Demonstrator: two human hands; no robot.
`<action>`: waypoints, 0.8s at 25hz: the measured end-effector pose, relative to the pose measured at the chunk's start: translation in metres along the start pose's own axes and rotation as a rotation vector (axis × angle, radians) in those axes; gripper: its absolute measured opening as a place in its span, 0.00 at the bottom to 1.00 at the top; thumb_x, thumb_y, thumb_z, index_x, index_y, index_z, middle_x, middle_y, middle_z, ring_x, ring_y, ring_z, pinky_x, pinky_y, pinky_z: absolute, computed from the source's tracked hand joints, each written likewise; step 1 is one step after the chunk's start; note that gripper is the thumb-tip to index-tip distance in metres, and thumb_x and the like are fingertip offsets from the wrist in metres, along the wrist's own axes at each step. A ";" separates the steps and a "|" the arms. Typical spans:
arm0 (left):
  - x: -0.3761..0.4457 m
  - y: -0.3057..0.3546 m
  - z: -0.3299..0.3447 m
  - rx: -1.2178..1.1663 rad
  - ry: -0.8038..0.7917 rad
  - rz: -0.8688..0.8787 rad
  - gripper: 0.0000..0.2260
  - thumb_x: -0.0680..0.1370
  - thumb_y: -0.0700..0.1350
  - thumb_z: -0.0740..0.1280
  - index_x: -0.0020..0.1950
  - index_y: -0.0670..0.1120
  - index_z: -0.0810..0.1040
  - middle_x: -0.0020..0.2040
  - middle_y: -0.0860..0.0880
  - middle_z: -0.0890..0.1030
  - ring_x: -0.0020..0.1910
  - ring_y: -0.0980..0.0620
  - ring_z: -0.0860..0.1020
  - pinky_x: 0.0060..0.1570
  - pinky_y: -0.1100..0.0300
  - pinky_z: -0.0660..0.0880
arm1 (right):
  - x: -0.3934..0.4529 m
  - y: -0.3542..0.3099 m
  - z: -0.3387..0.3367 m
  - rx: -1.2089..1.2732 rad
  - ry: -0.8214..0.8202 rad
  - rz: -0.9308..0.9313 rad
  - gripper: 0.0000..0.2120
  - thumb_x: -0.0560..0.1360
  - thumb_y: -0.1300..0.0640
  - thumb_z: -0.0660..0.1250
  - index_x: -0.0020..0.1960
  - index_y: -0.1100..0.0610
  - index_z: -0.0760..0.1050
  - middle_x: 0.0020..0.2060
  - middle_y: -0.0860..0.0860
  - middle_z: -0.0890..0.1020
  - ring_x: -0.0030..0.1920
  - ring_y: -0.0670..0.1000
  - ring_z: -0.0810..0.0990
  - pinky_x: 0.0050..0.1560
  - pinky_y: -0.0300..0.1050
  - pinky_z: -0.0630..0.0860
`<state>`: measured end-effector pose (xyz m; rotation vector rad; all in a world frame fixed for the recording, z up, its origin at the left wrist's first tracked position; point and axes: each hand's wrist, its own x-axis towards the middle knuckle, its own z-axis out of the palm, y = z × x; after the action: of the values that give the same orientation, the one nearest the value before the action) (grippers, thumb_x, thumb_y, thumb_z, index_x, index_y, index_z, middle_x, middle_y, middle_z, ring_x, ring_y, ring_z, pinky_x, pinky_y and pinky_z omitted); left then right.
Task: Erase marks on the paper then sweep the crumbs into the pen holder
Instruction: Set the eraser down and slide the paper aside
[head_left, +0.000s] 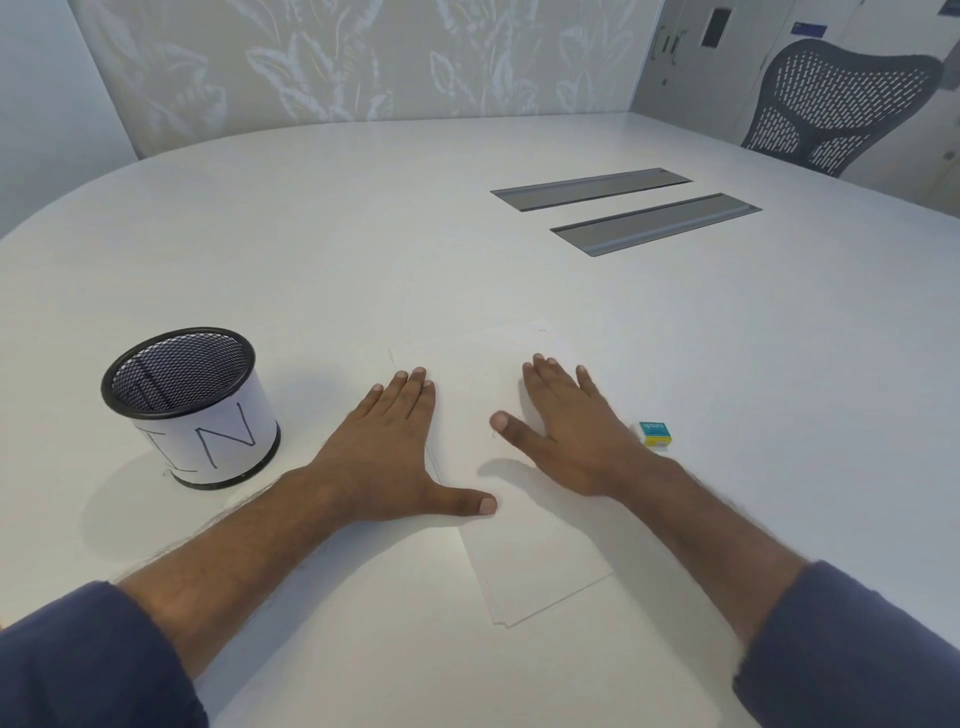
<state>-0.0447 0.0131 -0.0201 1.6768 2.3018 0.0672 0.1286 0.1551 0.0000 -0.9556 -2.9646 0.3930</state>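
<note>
Flat on the white table (363, 234) lies the sheet of paper (540, 566), white on white and hard to trace at its far edge, its near corner pointing toward the person; any marks on it are too faint to make out, apart from a few tiny specks near the far edge. Both hands rest on the sheet, palms down. The left hand (387, 447) lies on the sheet's left side with its fingers straight and together and its thumb stretched out to the right along the paper, grasping nothing. The right hand (566, 431) lies on the sheet's right part with its fingers spread and straight and its thumb pointing left, likewise grasping nothing. Just beside the right wrist, on the bare table to the right of the paper, sits a small eraser (654, 433) in a teal and yellow sleeve, touched by neither hand. To the left of the left hand, well apart from the paper, the pen holder (189, 408) stands upright: a black mesh cup wrapped in a white band with handwritten letters. Dark blue sleeves (93, 660) are pushed up on both forearms. Farther back, two grey cable hatches (626, 208) are set into the tabletop, and a dark mesh office chair (841, 104) stands at the far right edge, before a pale leaf-patterned wall.
</note>
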 end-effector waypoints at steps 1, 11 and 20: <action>0.000 0.000 0.000 0.004 0.001 -0.001 0.70 0.54 0.87 0.49 0.82 0.44 0.35 0.83 0.48 0.34 0.81 0.52 0.34 0.80 0.52 0.37 | 0.002 -0.002 0.003 -0.052 -0.023 -0.009 0.49 0.69 0.27 0.39 0.78 0.61 0.45 0.79 0.54 0.47 0.78 0.48 0.42 0.77 0.53 0.37; 0.002 0.000 -0.001 0.042 -0.016 0.016 0.72 0.51 0.88 0.42 0.82 0.43 0.35 0.83 0.47 0.33 0.81 0.51 0.33 0.80 0.52 0.37 | -0.020 -0.024 0.013 0.113 -0.087 -0.356 0.43 0.74 0.28 0.45 0.79 0.54 0.46 0.79 0.48 0.49 0.76 0.39 0.41 0.76 0.50 0.34; 0.002 -0.001 0.000 0.035 -0.003 0.011 0.68 0.56 0.86 0.47 0.82 0.43 0.36 0.83 0.47 0.33 0.81 0.52 0.34 0.79 0.53 0.37 | -0.036 -0.035 0.019 0.057 -0.157 -0.378 0.45 0.72 0.25 0.43 0.79 0.54 0.44 0.79 0.48 0.47 0.76 0.38 0.38 0.75 0.51 0.31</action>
<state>-0.0460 0.0148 -0.0205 1.7057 2.3043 0.0267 0.1358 0.1025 -0.0069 -0.3583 -3.1543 0.5573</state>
